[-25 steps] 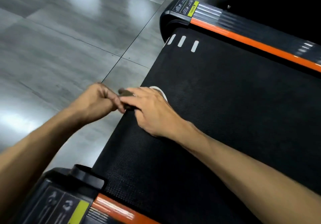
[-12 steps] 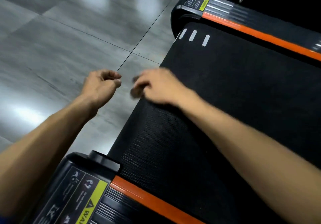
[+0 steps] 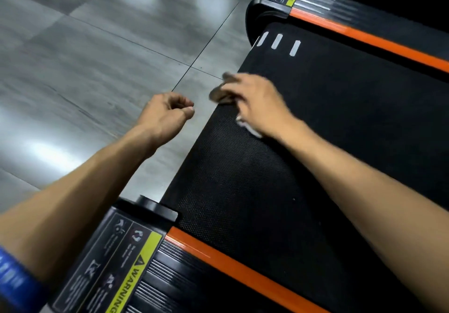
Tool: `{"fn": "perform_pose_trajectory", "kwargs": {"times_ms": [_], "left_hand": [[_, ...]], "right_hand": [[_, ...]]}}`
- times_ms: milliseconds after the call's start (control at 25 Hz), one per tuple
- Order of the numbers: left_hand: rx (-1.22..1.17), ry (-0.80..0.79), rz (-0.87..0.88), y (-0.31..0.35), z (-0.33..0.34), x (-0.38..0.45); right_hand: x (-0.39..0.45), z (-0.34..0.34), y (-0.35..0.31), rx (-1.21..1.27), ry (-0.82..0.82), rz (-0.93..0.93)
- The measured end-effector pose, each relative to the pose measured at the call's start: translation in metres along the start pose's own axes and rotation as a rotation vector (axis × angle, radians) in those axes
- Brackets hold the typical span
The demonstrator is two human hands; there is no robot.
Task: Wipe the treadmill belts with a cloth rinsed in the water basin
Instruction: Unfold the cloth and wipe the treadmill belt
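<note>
My right hand (image 3: 257, 103) grips cloth (image 3: 222, 94) at belt (image 3: 328, 130) rear edge, pressing it down so wipe reaches belt end. My left hand (image 3: 165, 113) curled, holding nothing, hangs over floor (image 3: 85, 69) beside treadmill. Basin not in view.

Grey floor tiles (image 3: 97, 57) with dark grout lines and pale glare patches lie beside the near orange side rail (image 3: 243, 273), whose end carries a yellow warning sticker (image 3: 136, 273).
</note>
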State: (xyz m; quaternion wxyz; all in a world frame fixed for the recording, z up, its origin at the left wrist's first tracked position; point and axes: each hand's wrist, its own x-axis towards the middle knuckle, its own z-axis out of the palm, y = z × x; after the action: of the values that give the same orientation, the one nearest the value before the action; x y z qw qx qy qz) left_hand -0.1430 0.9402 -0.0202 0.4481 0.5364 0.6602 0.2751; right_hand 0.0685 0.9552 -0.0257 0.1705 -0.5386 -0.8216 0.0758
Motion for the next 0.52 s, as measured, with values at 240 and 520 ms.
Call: {"fn": "perform_pose_trajectory", "kwargs": {"times_ms": [240,520], "left_hand": [[-0.03,-0.001,0.032,0.007,0.006,-0.004],[0.226,-0.174,0.242,0.02,0.03,-0.024]], "right_hand": [[-0.059,0.015,-0.078,0.266,-0.085,-0.22],[-0.091,0.002,-0.027,0.222,-0.081,-0.265]]}}
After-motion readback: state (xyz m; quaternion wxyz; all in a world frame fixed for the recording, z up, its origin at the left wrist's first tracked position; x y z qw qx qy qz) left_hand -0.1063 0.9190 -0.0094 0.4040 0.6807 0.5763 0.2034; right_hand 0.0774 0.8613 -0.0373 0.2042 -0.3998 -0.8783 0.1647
